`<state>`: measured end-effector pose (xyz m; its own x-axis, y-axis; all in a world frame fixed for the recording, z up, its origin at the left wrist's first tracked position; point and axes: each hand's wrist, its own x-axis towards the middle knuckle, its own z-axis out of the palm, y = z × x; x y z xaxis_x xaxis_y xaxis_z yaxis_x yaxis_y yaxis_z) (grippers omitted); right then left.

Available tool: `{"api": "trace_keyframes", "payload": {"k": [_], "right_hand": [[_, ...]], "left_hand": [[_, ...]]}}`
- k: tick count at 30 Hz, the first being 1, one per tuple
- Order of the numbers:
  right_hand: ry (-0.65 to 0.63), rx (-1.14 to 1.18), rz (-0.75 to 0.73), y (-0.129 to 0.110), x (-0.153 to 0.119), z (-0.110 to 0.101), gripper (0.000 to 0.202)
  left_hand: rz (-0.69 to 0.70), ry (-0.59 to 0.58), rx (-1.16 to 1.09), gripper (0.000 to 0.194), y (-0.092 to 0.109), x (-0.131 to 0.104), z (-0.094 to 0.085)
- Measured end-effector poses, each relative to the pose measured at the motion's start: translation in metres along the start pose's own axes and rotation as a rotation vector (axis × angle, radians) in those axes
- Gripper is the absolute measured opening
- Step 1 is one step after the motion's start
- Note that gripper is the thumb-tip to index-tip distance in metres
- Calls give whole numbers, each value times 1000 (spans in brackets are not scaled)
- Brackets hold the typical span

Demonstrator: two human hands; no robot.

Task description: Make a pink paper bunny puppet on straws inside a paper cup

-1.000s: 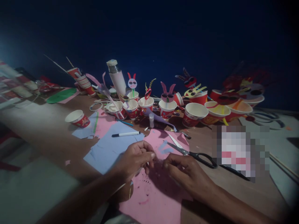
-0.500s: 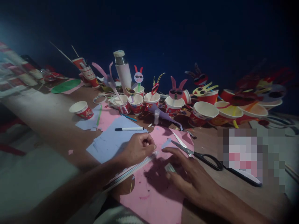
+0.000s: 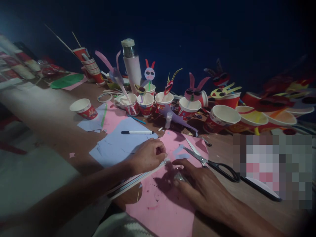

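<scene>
My left hand (image 3: pixel 149 154) is closed, its fingertips pinching the upper end of a bundle of thin striped straws (image 3: pixel 138 179), seemingly in a clear sleeve. The bundle slants down towards me over pink paper (image 3: pixel 170 210). My right hand (image 3: pixel 197 186) curves beside that end, thumb and index finger apart at the tips. A small clear, shiny plastic thing (image 3: pixel 179 177) sits between its thumb and fingers; what it is I cannot make out. Blue paper (image 3: pixel 118 148) lies beyond my left hand, with a black-and-white marker (image 3: pixel 137 132) across it. Scissors (image 3: pixel 202 159) rest half-open beyond my right hand.
A row of paper cups (image 3: pixel 145 107) with paper animal figures on straws stands at the back. A tall flask (image 3: pixel 132 65) rises behind them. One cup (image 3: pixel 84 109) leans on the left, and stacked cups (image 3: pixel 92 67) stand farther back. A blurred-out patch (image 3: pixel 263 164) covers the right side.
The whole view has shifted slightly. My right hand has tilted the clear plastic thing a little, and its fingers stay near the bundle's end. My left hand keeps its pinch.
</scene>
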<state>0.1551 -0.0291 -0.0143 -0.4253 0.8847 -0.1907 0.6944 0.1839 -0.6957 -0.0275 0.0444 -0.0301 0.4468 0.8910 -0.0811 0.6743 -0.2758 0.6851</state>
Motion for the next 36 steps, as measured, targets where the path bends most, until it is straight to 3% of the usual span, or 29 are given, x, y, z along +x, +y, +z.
{"api": "trace_keyframes", "payload": {"k": [13,26,36], "right_hand": [[84,-202,-36,-3,4,1,33],[22,-279,4,-9,9,1,39],[77,-447,-4,-12,10,8,48]], "left_hand": [[17,-13,84,7,0,1,-1],[57,-1,158,8,0,1,2],[116,-9,230,6,-4,2,5]]}}
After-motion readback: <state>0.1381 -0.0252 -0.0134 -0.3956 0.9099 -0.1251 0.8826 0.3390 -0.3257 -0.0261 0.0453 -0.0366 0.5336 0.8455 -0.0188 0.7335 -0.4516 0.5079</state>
